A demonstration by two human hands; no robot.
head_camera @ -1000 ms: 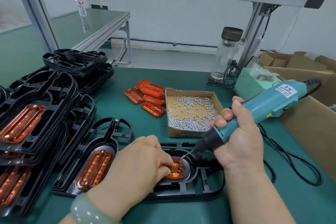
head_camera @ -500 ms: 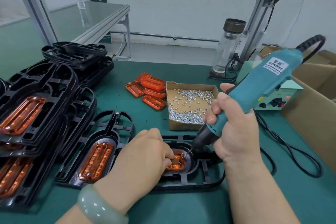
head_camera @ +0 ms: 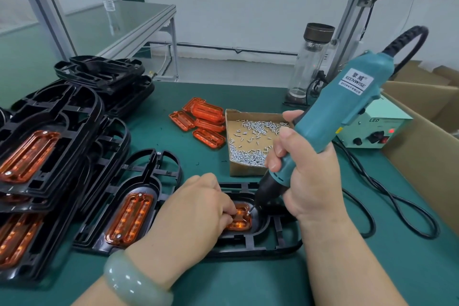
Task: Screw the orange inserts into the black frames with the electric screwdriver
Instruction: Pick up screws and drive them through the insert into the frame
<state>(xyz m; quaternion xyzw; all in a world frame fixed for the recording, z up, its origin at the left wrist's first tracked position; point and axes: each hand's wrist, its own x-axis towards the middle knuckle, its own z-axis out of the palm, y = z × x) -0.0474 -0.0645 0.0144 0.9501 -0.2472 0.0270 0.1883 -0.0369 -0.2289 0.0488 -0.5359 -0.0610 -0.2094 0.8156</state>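
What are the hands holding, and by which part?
The right hand grips the electric screwdriver round its lower barrel; the left hand steadies the orange insert from above with curled fingertips.

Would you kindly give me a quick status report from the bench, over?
Right hand grips electric screwdriver, bit on orange insert. Left hand holds insert in black frame. Nothing blocks the bit.
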